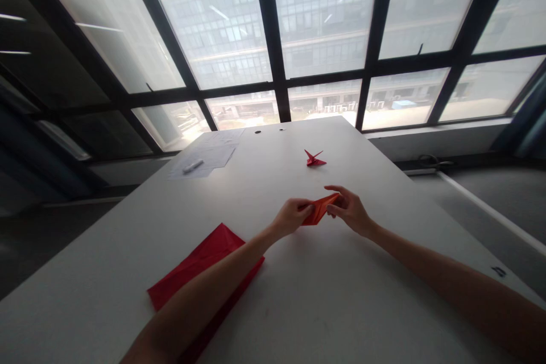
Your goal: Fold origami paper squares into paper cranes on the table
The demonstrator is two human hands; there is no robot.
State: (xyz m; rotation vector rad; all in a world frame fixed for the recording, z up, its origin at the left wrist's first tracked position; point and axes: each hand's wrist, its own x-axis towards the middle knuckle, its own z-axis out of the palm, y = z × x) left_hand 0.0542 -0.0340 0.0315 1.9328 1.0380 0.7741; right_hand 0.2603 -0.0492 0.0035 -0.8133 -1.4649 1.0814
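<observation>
Above the white table, a folded orange-red paper (319, 210) is held up between my two hands. My left hand (294, 213) pinches its left end, thumb on the near face. At the right end, my right hand (347, 209) has its thumb and fingers closed around the paper's edge, with the index finger stretched out above. Beyond them on the table sits a red folded paper crane (314, 158) with thin pointed tips. Red paper (213, 250) lies flat at the near left, partly hidden under my left forearm.
White printed sheets (222, 153) lie at the far left of the table (273, 176), with a whitish tube-like object (193, 166) on them. Two small dark holes are near the far edge. A dark mark (498, 271) shows at the right edge. Large windows stand behind.
</observation>
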